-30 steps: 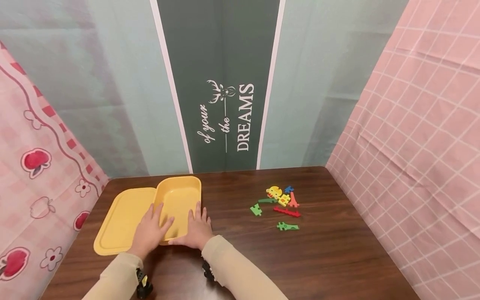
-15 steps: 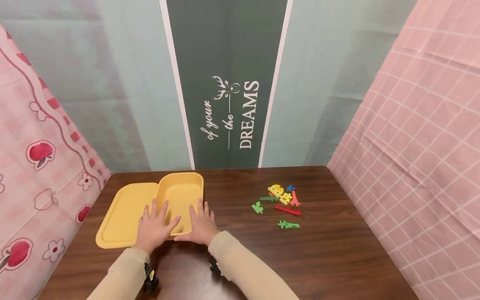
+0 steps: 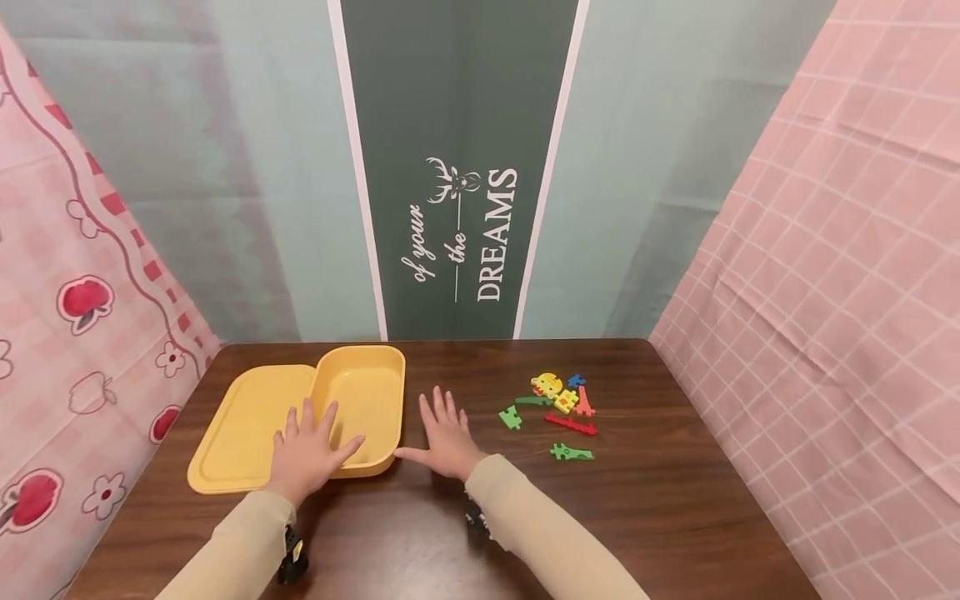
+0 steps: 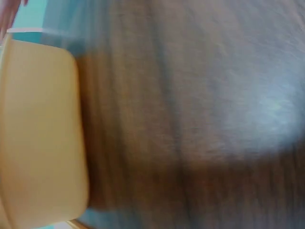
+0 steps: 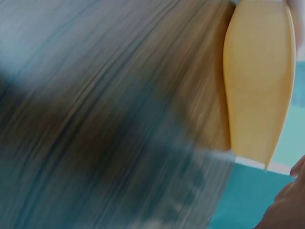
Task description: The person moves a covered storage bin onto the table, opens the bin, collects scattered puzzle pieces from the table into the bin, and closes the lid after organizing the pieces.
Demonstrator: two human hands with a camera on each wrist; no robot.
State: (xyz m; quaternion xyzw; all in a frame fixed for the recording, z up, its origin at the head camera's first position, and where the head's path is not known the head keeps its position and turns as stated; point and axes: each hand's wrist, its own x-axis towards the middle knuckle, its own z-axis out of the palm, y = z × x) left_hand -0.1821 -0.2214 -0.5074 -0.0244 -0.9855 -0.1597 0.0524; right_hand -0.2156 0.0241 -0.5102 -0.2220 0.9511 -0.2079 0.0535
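A yellow rectangular box point(image 3: 369, 387) stands on the table, with nothing visible inside it. My left hand point(image 3: 306, 450), fingers spread, lies over its near left side, overlapping the flat yellow lid point(image 3: 243, 429) too. Just right of the box is my right hand point(image 3: 448, 440), fingers extended and its thumb tip close to the near right corner. The left wrist view has the box's side wall point(image 4: 43, 133) at its left edge. In the right wrist view, the same box point(image 5: 257, 71) is at upper right, and part of my right hand point(image 5: 288, 205) enters below it.
Several jigsaw pieces lie on the right half of the brown table point(image 3: 637, 517): a yellow face piece point(image 3: 547, 384), a red strip point(image 3: 572, 424), a green piece point(image 3: 572, 452) nearest me, a blue piece point(image 3: 576, 380) farthest back. Curtains point(image 3: 637, 167) hang behind and at both sides.
My right hand has moved right, off the box's inside and rim, to the table area beside it. The left hand stays over the box's left side.
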